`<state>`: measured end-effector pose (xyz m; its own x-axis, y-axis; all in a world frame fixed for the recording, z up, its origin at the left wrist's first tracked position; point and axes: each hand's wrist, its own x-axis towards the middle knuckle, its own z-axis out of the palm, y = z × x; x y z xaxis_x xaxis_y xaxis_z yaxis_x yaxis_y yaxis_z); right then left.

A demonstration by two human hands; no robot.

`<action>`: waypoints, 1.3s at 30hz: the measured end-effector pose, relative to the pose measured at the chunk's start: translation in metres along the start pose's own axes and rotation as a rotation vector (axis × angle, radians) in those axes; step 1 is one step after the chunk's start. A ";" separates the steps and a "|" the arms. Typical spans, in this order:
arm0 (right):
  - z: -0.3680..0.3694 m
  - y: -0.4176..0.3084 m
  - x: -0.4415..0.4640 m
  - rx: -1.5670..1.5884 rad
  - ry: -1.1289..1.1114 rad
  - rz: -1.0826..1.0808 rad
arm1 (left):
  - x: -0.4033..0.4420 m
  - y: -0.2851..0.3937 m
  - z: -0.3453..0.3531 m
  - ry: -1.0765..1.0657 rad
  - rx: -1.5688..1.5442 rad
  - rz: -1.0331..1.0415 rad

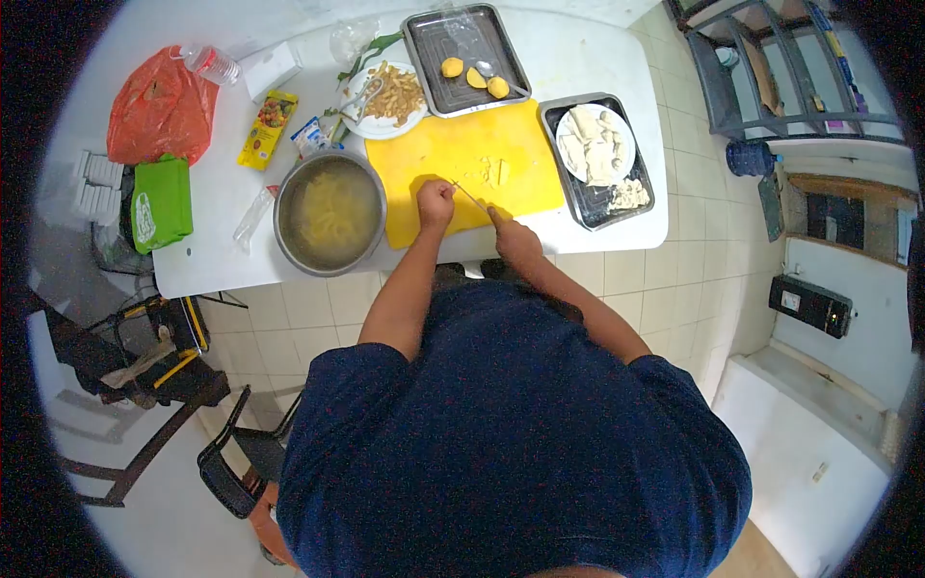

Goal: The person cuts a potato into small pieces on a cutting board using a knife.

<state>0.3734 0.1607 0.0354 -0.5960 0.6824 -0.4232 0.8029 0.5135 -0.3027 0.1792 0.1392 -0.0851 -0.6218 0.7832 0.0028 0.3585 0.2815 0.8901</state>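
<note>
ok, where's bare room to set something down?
White table: far-right corner, bordered by back tray and right tray; front left, between green bag and clear wrapper. Yellow board: back-left corner, by white plate and metal pot. Crowded: left of the plate, with yellow packet; board's near half, with left hand, right hand and knife.

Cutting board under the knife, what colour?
The cutting board is yellow; it shows best in the head view, the only one here.
</note>
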 end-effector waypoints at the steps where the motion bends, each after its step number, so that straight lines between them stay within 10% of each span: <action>1: 0.001 0.002 -0.001 0.011 0.009 0.003 | 0.001 0.002 0.000 -0.022 -0.022 -0.028; 39: 0.004 0.014 -0.006 -0.037 0.027 -0.013 | 0.002 0.011 -0.007 0.001 -0.021 0.000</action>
<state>0.3884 0.1616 0.0305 -0.6067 0.6893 -0.3958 0.7946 0.5407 -0.2763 0.1767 0.1402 -0.0723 -0.6227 0.7824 0.0037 0.3440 0.2695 0.8995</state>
